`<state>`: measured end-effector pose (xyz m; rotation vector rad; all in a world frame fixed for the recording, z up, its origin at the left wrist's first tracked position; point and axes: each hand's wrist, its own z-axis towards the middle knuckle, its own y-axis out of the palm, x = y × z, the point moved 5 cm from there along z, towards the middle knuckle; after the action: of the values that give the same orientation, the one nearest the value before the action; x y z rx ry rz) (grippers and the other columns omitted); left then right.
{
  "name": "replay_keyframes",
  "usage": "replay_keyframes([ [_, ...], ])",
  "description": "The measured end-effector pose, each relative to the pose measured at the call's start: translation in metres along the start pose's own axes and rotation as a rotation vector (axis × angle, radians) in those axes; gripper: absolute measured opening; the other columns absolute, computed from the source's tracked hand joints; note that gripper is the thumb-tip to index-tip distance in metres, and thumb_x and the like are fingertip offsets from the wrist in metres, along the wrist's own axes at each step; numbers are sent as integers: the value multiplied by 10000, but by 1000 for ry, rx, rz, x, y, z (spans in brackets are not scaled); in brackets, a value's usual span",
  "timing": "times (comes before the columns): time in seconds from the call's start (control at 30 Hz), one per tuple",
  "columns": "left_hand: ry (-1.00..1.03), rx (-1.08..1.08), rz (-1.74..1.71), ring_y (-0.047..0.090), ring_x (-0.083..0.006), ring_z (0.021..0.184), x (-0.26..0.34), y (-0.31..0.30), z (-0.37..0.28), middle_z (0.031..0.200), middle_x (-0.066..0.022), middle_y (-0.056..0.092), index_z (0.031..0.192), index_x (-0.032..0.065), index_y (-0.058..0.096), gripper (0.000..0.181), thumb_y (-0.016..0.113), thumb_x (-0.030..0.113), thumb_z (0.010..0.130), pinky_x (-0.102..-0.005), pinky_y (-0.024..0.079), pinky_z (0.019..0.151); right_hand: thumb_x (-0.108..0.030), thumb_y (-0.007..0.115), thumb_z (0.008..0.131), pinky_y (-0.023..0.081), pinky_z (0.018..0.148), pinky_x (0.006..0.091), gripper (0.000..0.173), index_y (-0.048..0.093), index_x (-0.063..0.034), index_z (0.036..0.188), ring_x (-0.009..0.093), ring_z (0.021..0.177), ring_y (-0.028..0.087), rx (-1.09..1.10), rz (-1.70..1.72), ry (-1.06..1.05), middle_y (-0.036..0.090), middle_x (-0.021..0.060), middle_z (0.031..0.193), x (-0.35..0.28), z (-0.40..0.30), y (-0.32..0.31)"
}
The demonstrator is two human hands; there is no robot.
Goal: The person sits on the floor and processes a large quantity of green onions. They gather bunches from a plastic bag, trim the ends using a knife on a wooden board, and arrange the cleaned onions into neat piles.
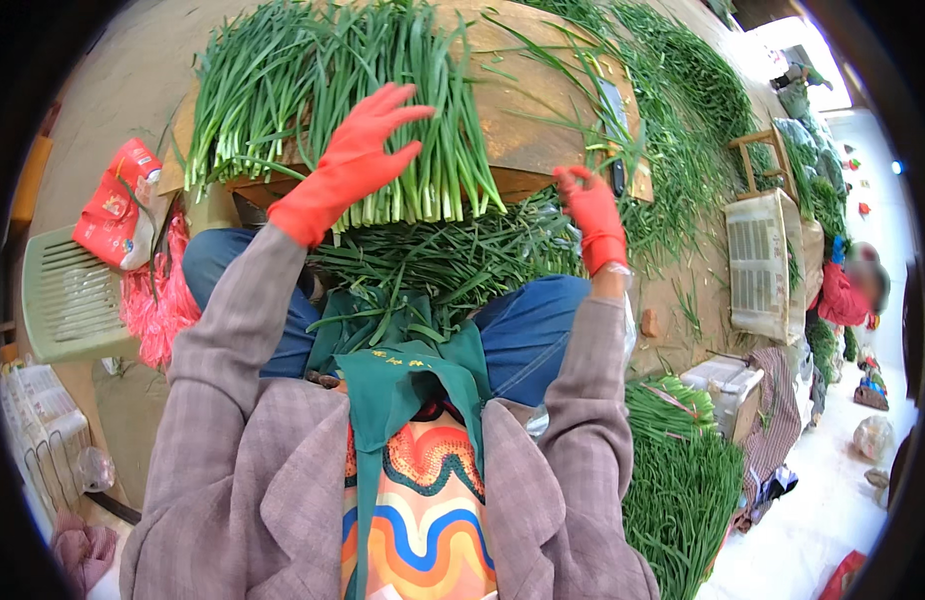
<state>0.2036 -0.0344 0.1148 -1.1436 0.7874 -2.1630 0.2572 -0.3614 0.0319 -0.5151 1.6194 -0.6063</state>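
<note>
A thick row of garlic chives (327,90) lies across the wooden board (519,124), pale stem ends towards me and overhanging its front edge. My left hand (354,154), in a red rubber glove, is over the row with its fingers spread and nothing in them. I cannot tell whether it touches the leaves. At the board's front right, my right hand (591,217) wears a matching glove and has its fingers curled. Whether something thin is between them is unclear. Just beyond it lies a knife with a broad blade (614,109) and a black handle (618,178); loose leaves cross the blade.
Loose green leaves (447,251) cover the ground between my knees. To the left, a green plastic stool (72,300) bears a red bag (121,214) and pink plastic strips (159,300). Bundled chives (680,502) and a crate (759,266) stand right; another person (845,296) is farther off.
</note>
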Motion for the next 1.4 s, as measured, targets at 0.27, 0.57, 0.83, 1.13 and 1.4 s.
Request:
replay_keyframes([
  [0.27, -1091, 359, -712, 520, -184, 1012, -73, -37, -168, 1110, -111, 536, 1241, 44, 422, 556, 680, 190, 771, -269, 429, 815, -392, 613, 778, 444, 808, 400, 612, 441, 25, 1193, 330, 990, 555, -329, 221, -123, 564, 219, 1091, -50, -50, 143],
  [0.57, -1144, -149, -1622, 577, -203, 953, -81, 31, -131, 1116, -68, 582, 1220, 129, 474, 595, 541, 531, 787, -432, 446, 783, -279, 681, 693, 484, 629, 363, 401, 580, -214, 1075, 248, 708, 615, -326, -46, -441, 640, 52, 760, -162, -95, 107],
  [0.83, -885, 429, -1084, 606, -164, 780, -74, 37, -111, 962, -38, 592, 1157, 111, 434, 608, 768, 216, 661, -277, 501, 599, -288, 605, 744, 458, 536, 397, 146, 581, -152, 792, 295, 614, 594, -166, -438, -714, 605, 88, 642, -153, -105, 167],
  [1.13, -1232, 111, -1044, 585, -184, 828, -62, 32, -108, 996, -52, 584, 1079, 53, 506, 501, 760, 150, 659, -379, 528, 559, -182, 586, 794, 429, 442, 261, 165, 573, -18, 809, 127, 449, 546, -543, 75, -142, 588, 57, 587, -139, -98, 140],
  [1.4, -668, 351, -424, 575, -138, 744, -14, -48, -112, 921, -85, 599, 1215, 69, 446, 513, 668, 140, 758, -223, 462, 635, -157, 592, 786, 432, 452, 257, 135, 589, -23, 801, 112, 475, 555, -424, 268, -166, 584, 57, 578, -141, -105, 133],
])
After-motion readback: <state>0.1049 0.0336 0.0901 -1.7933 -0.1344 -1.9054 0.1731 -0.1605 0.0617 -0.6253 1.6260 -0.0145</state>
